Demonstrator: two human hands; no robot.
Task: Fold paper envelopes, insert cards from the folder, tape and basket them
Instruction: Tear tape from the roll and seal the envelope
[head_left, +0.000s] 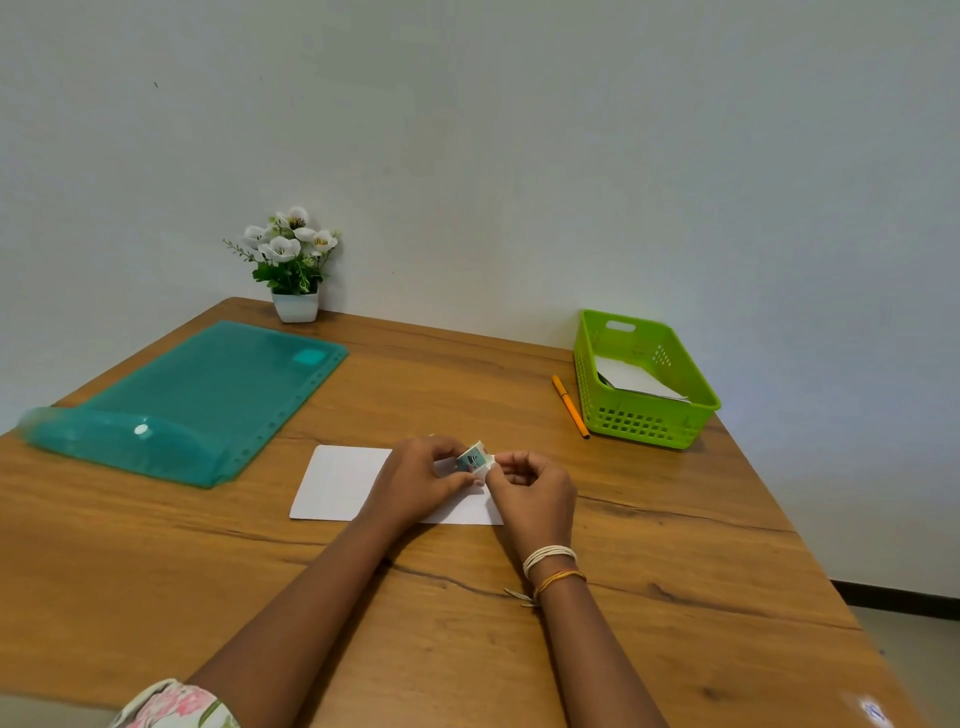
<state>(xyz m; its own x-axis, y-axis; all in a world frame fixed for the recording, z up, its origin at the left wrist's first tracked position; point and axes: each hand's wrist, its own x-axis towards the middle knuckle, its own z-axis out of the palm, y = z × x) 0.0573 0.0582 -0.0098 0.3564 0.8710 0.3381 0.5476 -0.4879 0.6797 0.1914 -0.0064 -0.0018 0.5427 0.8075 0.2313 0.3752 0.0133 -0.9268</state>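
Observation:
A white folded paper envelope (337, 483) lies flat on the wooden table (467, 597) in front of me. Above its right part, my left hand (421, 480) and my right hand (530, 493) both pinch a small roll of patterned tape (474, 458), blue and white. The teal plastic folder (208, 395) lies at the left with its flap open toward me. A green basket (647, 415) stands at the back right with white folded paper (636, 382) inside.
An orange pen (570, 406) lies just left of the basket. A small white pot of white flowers (293, 265) stands at the back edge against the wall. The table's right edge drops to the floor.

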